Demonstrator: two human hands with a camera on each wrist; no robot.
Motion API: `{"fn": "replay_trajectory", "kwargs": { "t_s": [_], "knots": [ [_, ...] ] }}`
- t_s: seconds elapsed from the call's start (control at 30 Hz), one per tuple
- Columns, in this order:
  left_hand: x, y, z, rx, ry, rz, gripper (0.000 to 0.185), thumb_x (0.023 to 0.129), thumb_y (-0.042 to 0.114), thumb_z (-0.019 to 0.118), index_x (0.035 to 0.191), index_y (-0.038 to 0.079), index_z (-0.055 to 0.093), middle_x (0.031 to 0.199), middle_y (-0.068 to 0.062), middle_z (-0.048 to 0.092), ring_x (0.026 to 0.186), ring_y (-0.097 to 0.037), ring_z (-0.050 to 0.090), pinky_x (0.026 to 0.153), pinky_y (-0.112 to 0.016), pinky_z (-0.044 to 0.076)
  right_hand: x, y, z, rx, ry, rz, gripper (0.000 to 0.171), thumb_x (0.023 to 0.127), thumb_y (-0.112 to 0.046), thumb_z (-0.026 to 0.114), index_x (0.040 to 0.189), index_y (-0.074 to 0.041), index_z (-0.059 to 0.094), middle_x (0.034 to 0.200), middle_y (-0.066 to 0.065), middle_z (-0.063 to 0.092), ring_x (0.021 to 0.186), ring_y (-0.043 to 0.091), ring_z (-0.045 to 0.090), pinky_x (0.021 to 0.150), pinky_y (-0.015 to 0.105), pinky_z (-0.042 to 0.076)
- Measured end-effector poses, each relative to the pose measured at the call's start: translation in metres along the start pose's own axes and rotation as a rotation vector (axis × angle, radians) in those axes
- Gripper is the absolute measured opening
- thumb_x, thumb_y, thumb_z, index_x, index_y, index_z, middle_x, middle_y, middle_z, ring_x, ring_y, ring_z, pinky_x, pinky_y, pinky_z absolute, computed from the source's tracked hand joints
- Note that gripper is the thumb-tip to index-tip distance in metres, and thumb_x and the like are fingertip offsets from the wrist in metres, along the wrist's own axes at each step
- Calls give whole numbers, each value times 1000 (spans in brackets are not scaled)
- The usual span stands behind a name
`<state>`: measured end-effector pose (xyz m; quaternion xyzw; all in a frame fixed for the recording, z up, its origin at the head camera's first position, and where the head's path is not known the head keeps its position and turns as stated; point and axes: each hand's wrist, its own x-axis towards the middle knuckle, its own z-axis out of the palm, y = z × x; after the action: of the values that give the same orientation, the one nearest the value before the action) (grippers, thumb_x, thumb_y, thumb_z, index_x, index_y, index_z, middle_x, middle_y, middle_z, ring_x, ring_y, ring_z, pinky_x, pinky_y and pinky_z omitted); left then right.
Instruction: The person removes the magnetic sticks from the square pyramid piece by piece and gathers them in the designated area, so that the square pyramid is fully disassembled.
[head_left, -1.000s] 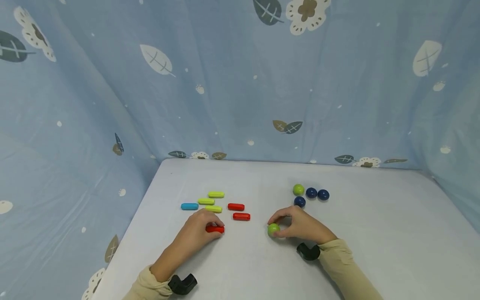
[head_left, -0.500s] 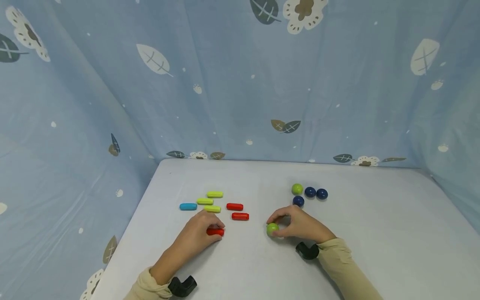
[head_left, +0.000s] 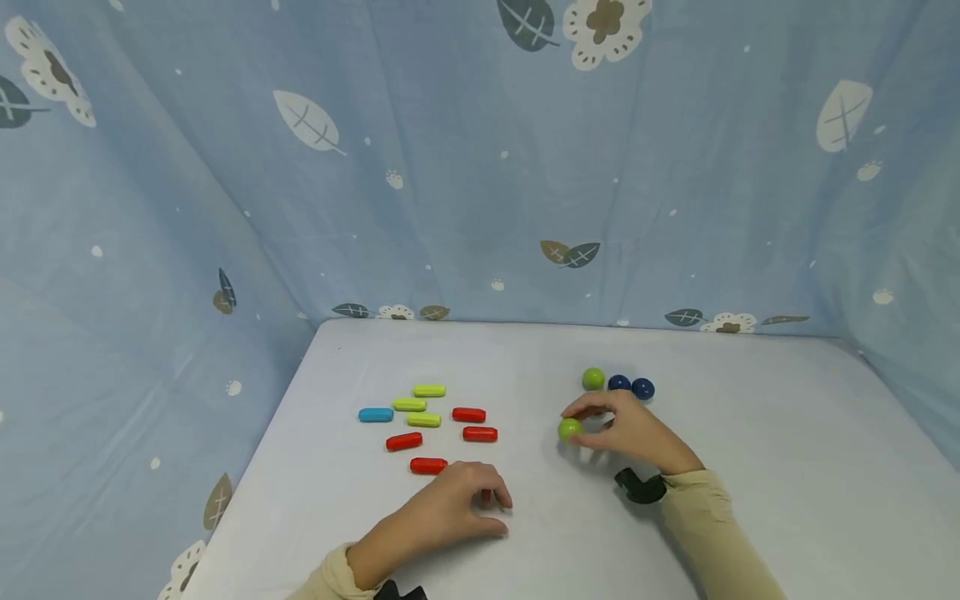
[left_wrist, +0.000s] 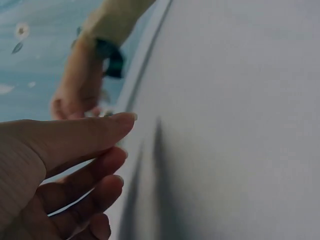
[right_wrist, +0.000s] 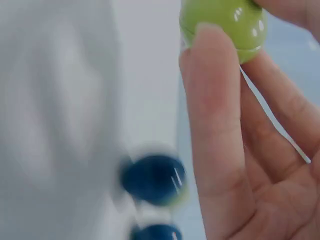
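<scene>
The right hand (head_left: 630, 429) pinches the green ball (head_left: 569, 428) at its fingertips.

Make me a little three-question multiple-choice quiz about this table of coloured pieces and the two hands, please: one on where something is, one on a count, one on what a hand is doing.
1. Where does the blue bar lie among the bars?
A. leftmost
B. rightmost
C. nearest the person

2. How many red bars show on the table?
A. two
B. four
C. six

3. What is the right hand doing?
A. lying flat on the table
B. pinching a green ball
C. holding a red bar

Answers:
1 A, it lies left of every yellow-green and red bar.
2 B, the head view shows four.
3 B, the right wrist view shows fingertips round the ball.
</scene>
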<state>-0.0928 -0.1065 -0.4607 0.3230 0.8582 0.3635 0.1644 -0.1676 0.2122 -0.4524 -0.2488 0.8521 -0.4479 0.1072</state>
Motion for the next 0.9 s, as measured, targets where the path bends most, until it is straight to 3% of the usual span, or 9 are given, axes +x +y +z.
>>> {"fn": "replay_trajectory", "kwargs": {
  "t_s": [0.13,0.27,0.4,0.5,0.63,0.9],
  "knots": [
    [5,1,13,-20,-59,41,19,84,23,87,99,25,74,93,19,70,82,5,57,79,-14,49,-13,9,-26,-48,158,105,28,86,-31,86,111,-22,77,113,1,75,101,6,68,78,29,57],
    [6,-1,18,-63,-54,44,19,84,20,87,99,23,74,94,17,70,81,6,57,78,-14,50,-22,20,-45,-133,220,170,29,88,-34,83,113,-21,77,117,3,75,105,17,70,84,33,56],
    [8,-4,21,-92,-43,43,19,85,19,86,99,23,73,94,17,71,80,6,56,78,-14,51,-25,29,-53,-168,199,205,29,88,-30,84,113,-18,76,116,6,76,109,27,71,86,39,55],
    [8,-6,21,-97,-37,54,19,85,20,86,99,23,73,94,16,71,80,6,56,78,-14,51,-22,31,-52,-166,166,225,28,88,-26,84,112,-14,76,117,10,75,111,33,71,84,36,57],
    [8,-7,21,-98,-36,65,19,86,19,86,99,22,73,94,15,71,80,6,56,78,-14,51,-20,32,-48,-164,145,241,28,87,-22,84,112,-12,75,115,12,75,112,36,71,77,28,58],
    [7,-5,20,-109,-44,52,18,86,18,85,100,21,72,94,15,71,80,6,56,77,-14,51,-19,32,-44,-179,143,242,29,86,-22,85,111,-10,75,111,10,76,110,34,72,75,26,59]
  ]
}}
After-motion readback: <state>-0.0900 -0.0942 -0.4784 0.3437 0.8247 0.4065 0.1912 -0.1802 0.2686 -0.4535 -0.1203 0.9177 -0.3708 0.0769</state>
